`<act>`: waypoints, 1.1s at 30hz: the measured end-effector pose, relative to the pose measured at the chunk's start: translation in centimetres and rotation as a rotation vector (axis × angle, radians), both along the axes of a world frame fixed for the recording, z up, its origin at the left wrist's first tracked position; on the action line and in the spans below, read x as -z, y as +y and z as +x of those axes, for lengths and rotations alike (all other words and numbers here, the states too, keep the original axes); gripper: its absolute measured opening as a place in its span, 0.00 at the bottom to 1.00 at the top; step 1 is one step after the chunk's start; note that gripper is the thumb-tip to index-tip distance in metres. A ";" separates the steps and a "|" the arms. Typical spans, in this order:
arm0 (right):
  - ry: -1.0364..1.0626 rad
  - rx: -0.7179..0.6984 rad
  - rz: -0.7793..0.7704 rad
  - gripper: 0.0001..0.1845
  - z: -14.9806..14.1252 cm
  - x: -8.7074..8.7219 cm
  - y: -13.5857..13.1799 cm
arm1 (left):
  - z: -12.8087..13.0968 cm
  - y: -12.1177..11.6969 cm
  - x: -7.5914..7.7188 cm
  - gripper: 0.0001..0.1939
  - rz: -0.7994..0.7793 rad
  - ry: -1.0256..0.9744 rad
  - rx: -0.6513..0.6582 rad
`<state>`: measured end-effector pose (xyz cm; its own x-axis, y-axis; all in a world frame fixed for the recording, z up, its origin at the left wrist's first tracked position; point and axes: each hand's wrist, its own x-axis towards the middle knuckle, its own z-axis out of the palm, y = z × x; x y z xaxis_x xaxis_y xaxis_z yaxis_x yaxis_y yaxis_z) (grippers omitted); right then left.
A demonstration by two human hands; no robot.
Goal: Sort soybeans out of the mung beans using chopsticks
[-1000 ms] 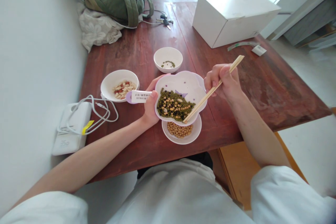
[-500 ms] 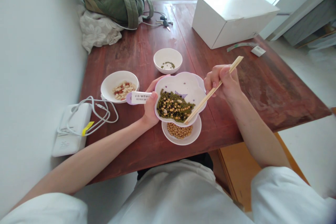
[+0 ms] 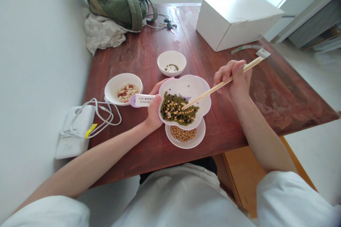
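My left hand (image 3: pixel 155 111) grips the left side of a flower-shaped bowl (image 3: pixel 198 90) with a labelled handle, its thumb on the rim. Inside lie mixed green, black and yellowish beans (image 3: pixel 177 111). A pair of chopsticks (image 3: pixel 221 84) is pinched in my right hand (image 3: pixel 236 79), to the right of the bowl, and their tips touch the mixed beans. Partly under the flower-shaped bowl stands a round white bowl (image 3: pixel 201 136) of yellow soybeans (image 3: pixel 183 133). Beyond it sits a small white bowl (image 3: pixel 172 58) with a few green beans. A white bowl (image 3: pixel 110 88) of nuts (image 3: pixel 128 92) is on the left.
At the left edge of the table (image 3: pixel 144 149) lies a white power bank (image 3: pixel 76 138) with a coiled cable (image 3: pixel 113 115). A green bag (image 3: pixel 114 0) on a patterned cloth (image 3: pixel 102 35), keys (image 3: pixel 169 25) and a white box (image 3: pixel 237 21) occupy the far side.
The chopstick tips have moved from the bowl's near rim up and left into the middle of the beans. My right hand has shifted slightly right, and the chopsticks lie flatter.
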<state>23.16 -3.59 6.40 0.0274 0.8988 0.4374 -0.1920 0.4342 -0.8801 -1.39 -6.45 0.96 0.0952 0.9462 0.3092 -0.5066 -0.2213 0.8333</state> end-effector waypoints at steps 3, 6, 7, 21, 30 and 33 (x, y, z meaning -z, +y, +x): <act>-0.041 0.039 -0.022 0.38 0.1 0.0 -0.1 | 0.0 0.0 0.0 0.23 0.007 -0.012 0.006; -0.066 0.001 -0.016 0.37 0.0 0.0 -0.4 | -0.1 0.1 0.4 0.24 0.033 -0.040 0.017; -0.070 -0.022 -0.007 0.36 0.0 0.0 -0.5 | -0.1 0.1 0.6 0.25 0.037 -0.046 0.024; -0.255 0.047 0.017 0.27 1.8 -4.4 -3.5 | -0.1 0.1 0.5 0.31 -0.019 -0.002 -0.039; -0.170 -0.142 0.004 0.30 -1.4 -3.8 -1.3 | -0.2 -0.1 0.9 0.28 0.012 -0.025 0.003; -0.102 -0.082 0.093 0.31 -1.1 -3.9 0.1 | -0.4 -0.1 1.0 0.30 0.012 -0.007 -0.003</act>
